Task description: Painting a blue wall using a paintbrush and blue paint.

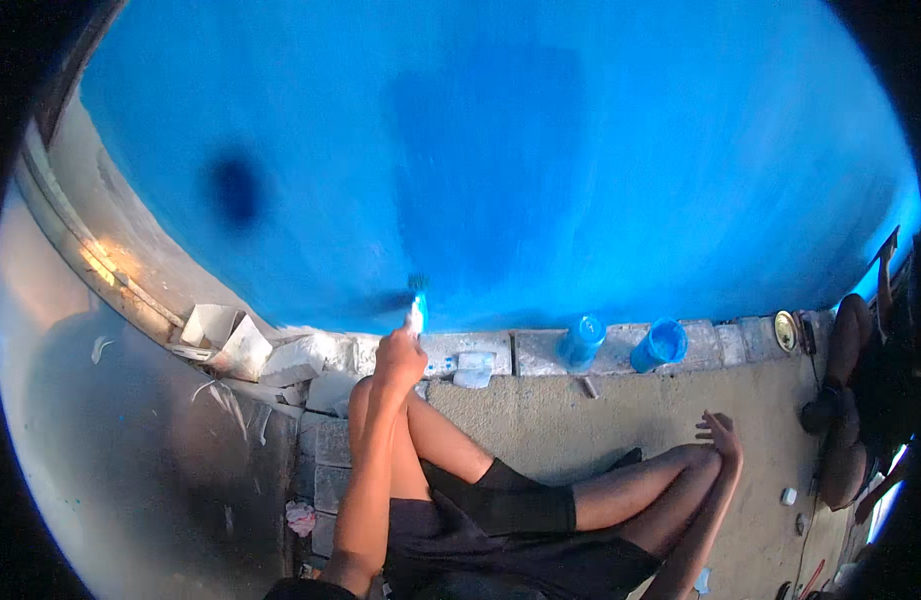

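Note:
My left hand (400, 363) grips the handle of a paintbrush (417, 307), whose dark bristles point up against the lower part of a blue painted wall (655, 150). A darker blue patch (490, 165) covers the wall's middle above the brush. My right hand (721, 435) holds nothing; its wrist rests on my right knee and its fingers are apart. On the stone ledge (539, 349) at the wall's foot stand a blue-smeared container (582, 343) and an uncovered tub of blue paint (659, 346).
A white cardboard box (227, 340) sits at the left corner. A crumpled cloth or paper (301, 518) lies lower left. Another person (850, 390) crouches at the far right, one arm raised toward the wall. A round metal lid (786, 331) leans nearby. A small cylinder (590, 387) lies below the ledge.

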Demonstrator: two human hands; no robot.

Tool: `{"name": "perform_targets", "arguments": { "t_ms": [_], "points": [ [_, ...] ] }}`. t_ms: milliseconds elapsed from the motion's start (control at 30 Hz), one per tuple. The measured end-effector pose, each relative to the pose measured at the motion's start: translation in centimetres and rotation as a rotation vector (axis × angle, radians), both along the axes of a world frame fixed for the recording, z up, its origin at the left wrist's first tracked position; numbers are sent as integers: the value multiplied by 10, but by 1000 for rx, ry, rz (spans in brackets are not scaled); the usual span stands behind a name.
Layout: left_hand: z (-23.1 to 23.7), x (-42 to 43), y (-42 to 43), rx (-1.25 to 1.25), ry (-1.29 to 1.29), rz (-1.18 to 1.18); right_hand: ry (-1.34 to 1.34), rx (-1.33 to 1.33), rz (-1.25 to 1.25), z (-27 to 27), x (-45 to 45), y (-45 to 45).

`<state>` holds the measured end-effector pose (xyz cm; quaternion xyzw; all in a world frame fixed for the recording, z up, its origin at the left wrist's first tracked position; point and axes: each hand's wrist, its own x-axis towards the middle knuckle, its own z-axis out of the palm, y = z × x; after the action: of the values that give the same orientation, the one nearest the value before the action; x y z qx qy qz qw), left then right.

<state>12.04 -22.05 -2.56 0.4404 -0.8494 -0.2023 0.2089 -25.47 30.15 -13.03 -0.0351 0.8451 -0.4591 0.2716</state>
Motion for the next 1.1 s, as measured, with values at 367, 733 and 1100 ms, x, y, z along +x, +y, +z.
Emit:
{"name": "perform_targets", "arguments": {
  "t_ms": [367,733,1100],
  "points": [
    [158,8,-5,-263,339,-88,-11,-71,10,-12,-5,7],
    [178,-17,11,-332,292,23,-17,21,-12,8,6,-2],
    [68,-1,11,-106,2,-56,8,38,-12,6,4,-7]
  ]
}}
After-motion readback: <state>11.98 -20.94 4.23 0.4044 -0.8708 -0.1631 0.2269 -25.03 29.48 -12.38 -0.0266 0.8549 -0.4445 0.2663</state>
